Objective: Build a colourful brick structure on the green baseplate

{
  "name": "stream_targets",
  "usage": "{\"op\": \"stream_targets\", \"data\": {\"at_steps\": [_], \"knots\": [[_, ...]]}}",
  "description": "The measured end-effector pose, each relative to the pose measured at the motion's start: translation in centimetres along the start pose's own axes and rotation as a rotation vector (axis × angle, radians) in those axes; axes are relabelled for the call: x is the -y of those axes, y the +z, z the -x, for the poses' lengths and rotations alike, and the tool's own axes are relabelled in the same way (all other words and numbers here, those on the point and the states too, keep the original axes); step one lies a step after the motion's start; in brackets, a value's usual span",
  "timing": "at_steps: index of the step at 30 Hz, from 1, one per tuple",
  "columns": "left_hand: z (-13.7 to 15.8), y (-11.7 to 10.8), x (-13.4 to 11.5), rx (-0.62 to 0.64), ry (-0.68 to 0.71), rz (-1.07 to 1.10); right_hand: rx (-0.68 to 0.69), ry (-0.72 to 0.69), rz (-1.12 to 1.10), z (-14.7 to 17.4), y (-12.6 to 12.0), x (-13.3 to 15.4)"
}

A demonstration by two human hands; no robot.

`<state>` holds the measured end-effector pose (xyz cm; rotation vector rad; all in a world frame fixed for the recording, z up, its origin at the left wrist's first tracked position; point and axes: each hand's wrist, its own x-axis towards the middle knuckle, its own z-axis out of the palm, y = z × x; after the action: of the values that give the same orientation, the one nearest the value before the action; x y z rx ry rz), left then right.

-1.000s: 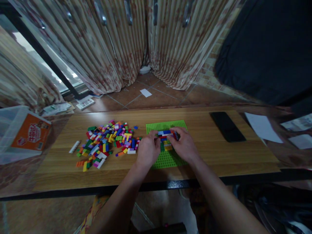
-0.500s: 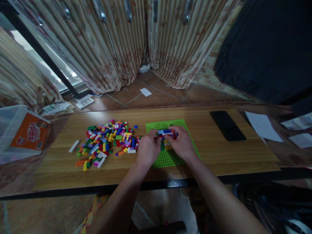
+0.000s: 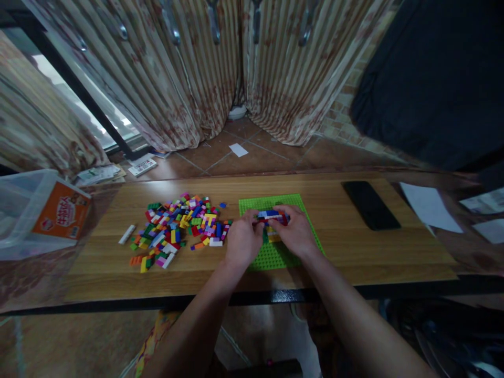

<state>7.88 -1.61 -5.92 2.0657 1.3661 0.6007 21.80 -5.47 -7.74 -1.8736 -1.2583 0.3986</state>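
Observation:
A green studded baseplate (image 3: 275, 260) lies on the table beneath both hands. Over it sits a small build of toy bricks (image 3: 270, 214), with blue, white and red pieces on top and yellow and green ones lower down. My left hand (image 3: 244, 239) closes its thumb and fingers on the left end of the bricks. On the right end, my right hand (image 3: 295, 229) grips with thumb and fingers. The fingers cover part of the build, so I cannot tell how its pieces join.
A heap of loose bricks (image 3: 177, 226) spreads left of the baseplate on the wooden table (image 3: 334, 262). One long white brick (image 3: 126, 234) lies apart. A black phone (image 3: 370, 205) rests at the right. A clear plastic box (image 3: 29, 231) with an orange label stands beyond the left end.
The whole scene has shifted slightly to the right in view as the camera turned. Both hands keep their hold on the bricks, with little visible movement.

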Motion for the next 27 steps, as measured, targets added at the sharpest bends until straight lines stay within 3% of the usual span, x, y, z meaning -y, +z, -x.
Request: {"op": "stream_targets", "data": {"at_steps": [4, 8, 13, 18, 24, 27], "knots": [[-0.3, -1.0, 0.6, -0.010, 0.045, 0.088, 0.013, -0.003, -0.055, -0.2, -0.6, -0.4], [-1.2, -2.9, 2.1, -0.107, 0.042, 0.156, 0.013, 0.093, -0.120, -0.5, -1.1, -0.9], [-2.1, -5.2, 4.0, -0.250, 0.016, 0.226, -0.008, 0.062, -0.061, -0.4, -1.0, -0.5], [-2.5, -8.0, 5.8, -0.344, -0.067, 0.225, -0.019, 0.064, -0.011, -0.4, -0.8, 0.1], [-2.1, -13.1, 10.0, -0.482, -0.224, 0.225, -0.022, -0.003, 0.065, -0.2, -0.6, -0.2], [-1.3, -14.7, 10.9, -0.421, -0.268, 0.207, -0.011, -0.040, 0.101, -0.1, -0.6, -0.6]]}}
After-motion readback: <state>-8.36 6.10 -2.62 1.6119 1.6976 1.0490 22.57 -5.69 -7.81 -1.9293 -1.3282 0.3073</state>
